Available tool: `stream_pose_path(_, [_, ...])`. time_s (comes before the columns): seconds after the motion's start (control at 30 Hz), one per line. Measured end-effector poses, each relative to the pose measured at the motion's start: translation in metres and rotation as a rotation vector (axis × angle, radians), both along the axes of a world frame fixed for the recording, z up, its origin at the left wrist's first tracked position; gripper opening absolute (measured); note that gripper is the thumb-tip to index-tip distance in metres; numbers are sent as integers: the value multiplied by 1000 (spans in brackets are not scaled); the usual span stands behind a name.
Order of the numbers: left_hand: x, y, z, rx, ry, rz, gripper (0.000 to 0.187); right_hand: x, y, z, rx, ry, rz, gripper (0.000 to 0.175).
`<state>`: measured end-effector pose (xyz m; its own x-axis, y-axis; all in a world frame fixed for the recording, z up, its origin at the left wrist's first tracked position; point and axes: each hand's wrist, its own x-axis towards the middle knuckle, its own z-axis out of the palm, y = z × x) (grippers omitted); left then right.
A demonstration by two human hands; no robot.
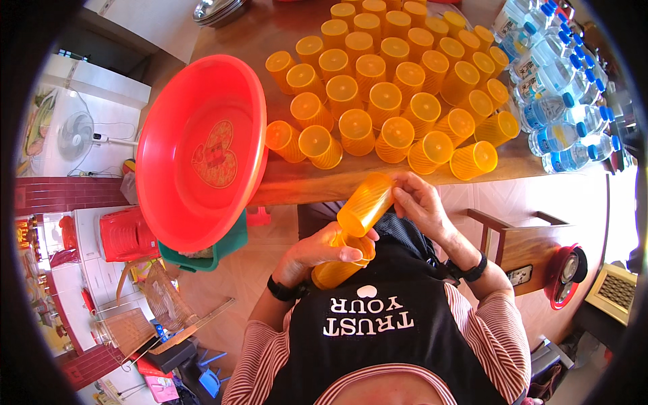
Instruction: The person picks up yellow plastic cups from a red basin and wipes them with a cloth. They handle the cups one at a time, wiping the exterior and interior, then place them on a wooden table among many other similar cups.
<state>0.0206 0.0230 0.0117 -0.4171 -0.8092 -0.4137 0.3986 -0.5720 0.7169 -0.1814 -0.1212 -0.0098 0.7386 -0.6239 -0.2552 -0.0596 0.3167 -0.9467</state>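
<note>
My left hand (pixel 321 249) is closed around ribbed orange plastic cups (pixel 336 273) in front of my chest, their open rim up. Just above that rim, another orange cup (pixel 365 205) is tilted, its lower end at the mouth of the held ones. My right hand (pixel 417 201) grips this upper cup by its far end, fingertips at the rim. On the wooden table (pixel 304 187) beyond stand many more orange cups (pixel 357 132) upside down in loose rows.
A large red plastic basin (pixel 172 152) overhangs the table's left edge, above a green bin (pixel 228 248). Bottled water (pixel 557 136) crowds the table's right end. Metal dishes (pixel 217 12) lie at the far left. A wooden stool (pixel 526 253) stands on the right.
</note>
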Motion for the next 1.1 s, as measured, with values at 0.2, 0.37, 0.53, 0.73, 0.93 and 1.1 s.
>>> stream_pose_path(0.2, [-2,-20,-3,-55,-153,-47,59,23,3,-7,-666,68,47,45])
stream_pose_path(0.37, [10,-32,-13,-21,-183,104,45,37,8,-7,-1047,279,43,38])
stream_pose_path(0.53, [27,-41,-14,-26,-22,99,43,35,5,-1,-1139,232,1,35])
stream_pose_path(0.73, [25,-42,2,-5,-24,328,64,29,6,15,-1106,196,-17,28])
stream_pose_path(0.93, [8,-42,-4,-4,63,327,75,25,3,23,-732,-24,189,17])
stream_pose_path(1.1, [3,-28,-9,-29,50,254,87,21,-1,16,-576,-229,353,9])
